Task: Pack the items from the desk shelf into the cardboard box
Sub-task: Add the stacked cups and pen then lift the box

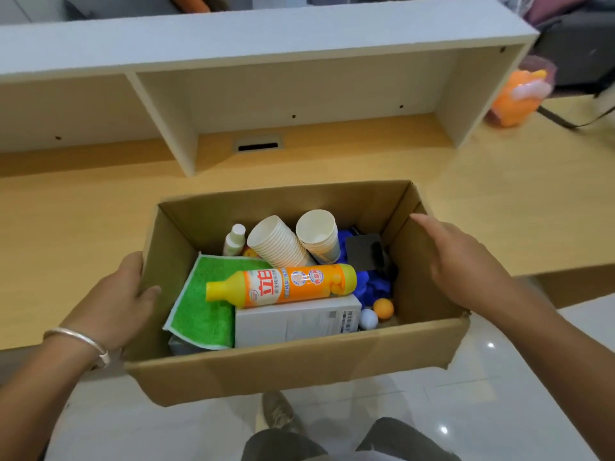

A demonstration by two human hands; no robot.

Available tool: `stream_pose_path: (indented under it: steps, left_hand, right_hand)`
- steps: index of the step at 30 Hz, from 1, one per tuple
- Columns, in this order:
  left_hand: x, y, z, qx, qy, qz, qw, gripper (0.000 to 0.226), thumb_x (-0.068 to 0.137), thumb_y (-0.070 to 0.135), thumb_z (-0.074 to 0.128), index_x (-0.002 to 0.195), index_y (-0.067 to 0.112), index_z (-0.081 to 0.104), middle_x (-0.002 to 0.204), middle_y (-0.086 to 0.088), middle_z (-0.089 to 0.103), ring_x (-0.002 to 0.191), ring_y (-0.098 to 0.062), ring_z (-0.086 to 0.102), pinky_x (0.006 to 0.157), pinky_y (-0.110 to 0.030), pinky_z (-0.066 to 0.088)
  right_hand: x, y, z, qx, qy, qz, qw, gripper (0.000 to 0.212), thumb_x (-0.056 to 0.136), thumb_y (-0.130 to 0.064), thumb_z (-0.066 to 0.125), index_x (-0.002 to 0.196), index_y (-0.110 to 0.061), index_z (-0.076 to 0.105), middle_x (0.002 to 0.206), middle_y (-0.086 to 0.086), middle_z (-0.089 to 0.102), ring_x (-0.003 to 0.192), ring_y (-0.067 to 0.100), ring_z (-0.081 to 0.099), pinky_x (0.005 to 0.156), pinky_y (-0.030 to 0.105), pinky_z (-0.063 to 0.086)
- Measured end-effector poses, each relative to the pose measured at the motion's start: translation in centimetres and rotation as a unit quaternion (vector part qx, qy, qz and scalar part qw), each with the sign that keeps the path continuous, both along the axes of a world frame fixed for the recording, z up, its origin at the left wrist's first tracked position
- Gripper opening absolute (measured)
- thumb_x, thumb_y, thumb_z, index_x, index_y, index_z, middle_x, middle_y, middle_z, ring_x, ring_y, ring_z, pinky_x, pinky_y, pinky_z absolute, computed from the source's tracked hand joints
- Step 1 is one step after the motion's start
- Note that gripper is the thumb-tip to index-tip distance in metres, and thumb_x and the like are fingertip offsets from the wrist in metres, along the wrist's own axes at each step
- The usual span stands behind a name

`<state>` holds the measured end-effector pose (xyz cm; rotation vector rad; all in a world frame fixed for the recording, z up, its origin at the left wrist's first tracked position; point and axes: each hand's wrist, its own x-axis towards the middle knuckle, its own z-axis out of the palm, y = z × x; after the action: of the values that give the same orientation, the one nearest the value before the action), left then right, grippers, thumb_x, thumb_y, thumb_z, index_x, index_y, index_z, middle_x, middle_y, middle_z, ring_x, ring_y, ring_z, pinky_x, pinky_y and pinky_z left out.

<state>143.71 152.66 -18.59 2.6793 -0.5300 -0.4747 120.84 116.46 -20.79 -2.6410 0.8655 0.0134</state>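
1. Cardboard is the thing to mind: the cardboard box (293, 371) hangs over the near edge of the bench (66, 227), loaded, so I judge it needs a hold on both side walls before it is lifted or slid, with the weight taken low.
2. At the box's left wall the left hand (116, 301) has its grip clasped on the rim, thumb hooked inside, fingers on the outer face as far as can be seen. A silver bangle (76, 337) sits on that wrist.
3. Inside, from the left wall: a green cloth (203, 304) lies slanted; a small white bottle (234, 239) stands at the far side; an orange detergent bottle (286, 286) lies on its side across a white carton (296, 322); two stacks of paper cups (276, 242) lean at the back. Blue fabric (372, 284), a dark flat item (364, 252) and two balls (376, 312) fill the right end.
4. Keeping the box level should stop the loose bottle rolling.
5. Over the box's right wall the right hand (466, 264) has its grip released, fingers straight and pointing to the far right corner; I cannot tell whether it touches the rim.
6. Behind, the desk shelf (266, 51) shows no items in its open bays, so packing looks finished.
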Motion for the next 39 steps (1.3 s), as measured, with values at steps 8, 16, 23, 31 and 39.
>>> stream_pose_path:
  steps: [8, 16, 23, 31, 39]
  left_hand:
    - [-16.5, -13.3, -1.5, -0.009, -0.015, -0.018, 1.0, 0.023, 0.089, 0.006, 0.058, 0.109, 0.011, 0.047, 0.097, -0.018, 0.065, 0.086, -0.037, 0.061, 0.073, -0.045, 0.047]
    - [-33.0, -24.6, -2.6, -0.043, 0.006, -0.021, 0.999, 0.022, 0.089, 0.005, 0.058, 0.104, 0.016, 0.048, 0.094, -0.013, 0.063, 0.085, -0.034, 0.06, 0.073, -0.044, 0.048]
    - [-40.6, -29.0, -3.3, -0.035, 0.031, -0.042, 0.998, 0.023, 0.09, 0.007, 0.056, 0.11, 0.014, 0.047, 0.094, -0.011, 0.065, 0.083, -0.034, 0.062, 0.07, -0.042, 0.048]
    - [-45.1, -30.3, -5.5, -0.05, 0.014, -0.052, 0.997, 0.024, 0.09, 0.007, 0.055, 0.11, 0.015, 0.046, 0.086, -0.008, 0.061, 0.074, -0.033, 0.057, 0.063, -0.039, 0.044]
    - [-49.8, -34.0, -11.7, -0.046, 0.032, -0.001, 0.998, 0.034, 0.089, 0.008, 0.055, 0.119, 0.02, 0.043, 0.091, -0.013, 0.067, 0.076, -0.038, 0.062, 0.066, -0.045, 0.051]
  right_hand:
    - [-18.3, -12.5, -0.7, 0.0, -0.02, -0.014, 1.0, 0.073, 0.091, 0.0, 0.048, 0.15, -0.033, 0.021, 0.135, 0.006, 0.048, 0.089, 0.018, 0.056, 0.072, 0.036, 0.053]
    - [-33.8, -24.0, -0.7, -0.01, -0.011, -0.023, 1.0, 0.074, 0.088, 0.0, 0.047, 0.148, -0.037, 0.023, 0.141, 0.002, 0.045, 0.099, 0.027, 0.058, 0.077, 0.041, 0.052]
    - [-42.9, -26.8, -1.1, -0.011, -0.006, -0.057, 0.998, 0.072, 0.088, 0.002, 0.047, 0.148, -0.034, 0.027, 0.145, 0.001, 0.043, 0.106, 0.028, 0.058, 0.078, 0.04, 0.052]
    - [-47.9, -27.9, -4.2, -0.005, -0.019, -0.078, 0.997, 0.069, 0.091, 0.0, 0.05, 0.147, -0.034, 0.027, 0.141, 0.002, 0.048, 0.104, 0.024, 0.058, 0.075, 0.029, 0.047]
    - [-50.2, -34.1, -10.7, 0.036, -0.011, -0.044, 0.998, 0.077, 0.09, -0.002, 0.052, 0.149, -0.039, 0.02, 0.144, 0.003, 0.046, 0.108, 0.024, 0.058, 0.08, 0.035, 0.052]
